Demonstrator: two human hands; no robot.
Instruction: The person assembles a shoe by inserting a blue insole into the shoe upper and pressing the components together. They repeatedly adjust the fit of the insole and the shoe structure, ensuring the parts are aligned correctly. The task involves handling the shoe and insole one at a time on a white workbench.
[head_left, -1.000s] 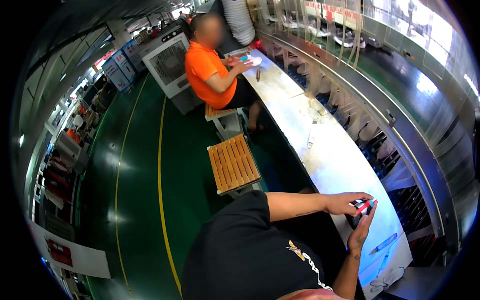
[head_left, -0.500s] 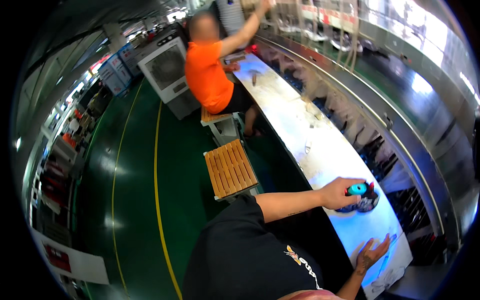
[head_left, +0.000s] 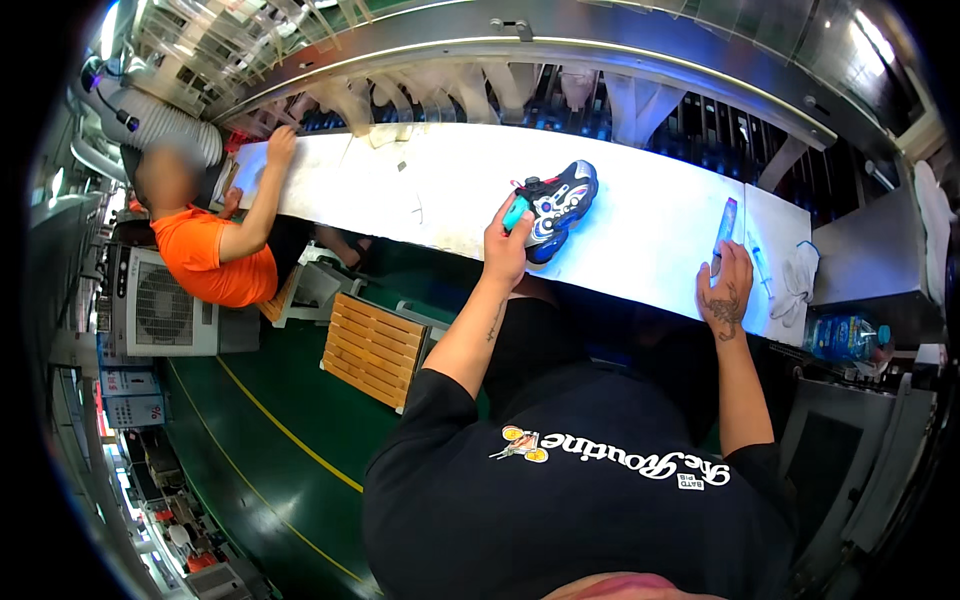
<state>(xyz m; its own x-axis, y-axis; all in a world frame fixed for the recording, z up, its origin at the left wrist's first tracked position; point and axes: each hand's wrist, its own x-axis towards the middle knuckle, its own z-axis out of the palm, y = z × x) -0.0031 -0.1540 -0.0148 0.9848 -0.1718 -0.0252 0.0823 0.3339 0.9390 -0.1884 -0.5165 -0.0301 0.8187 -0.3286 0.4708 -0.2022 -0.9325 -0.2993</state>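
Observation:
My left hand (head_left: pixel 505 245) grips a black, white and blue sneaker (head_left: pixel 560 210) at its opening, where a teal shoe last (head_left: pixel 515 213) shows. The sneaker is tilted over the white worktable (head_left: pixel 640 245), its toe pointing away from me. Farther right, my right hand (head_left: pixel 727 290) is closed around the near end of a slim blue-lit tool (head_left: pixel 727 222) with a reddish tip. That tool points away from me; its exact kind is unclear. Beside this hand lies a thin pale-blue stick-like tool (head_left: pixel 760 264), and then a crumpled white glove (head_left: pixel 797 285).
A conveyor (head_left: pixel 590 95) with hanging translucent strips runs along the table's far edge. At the far left sits a co-worker in an orange shirt (head_left: pixel 220 255). A slatted wooden stool (head_left: pixel 370 350) stands at my left, and a blue-labelled bottle (head_left: pixel 848 337) lies at the right.
My view has swung to the right. My right hand, earlier open with nothing in it, has closed on the slim tool. My left hand still holds the sneaker.

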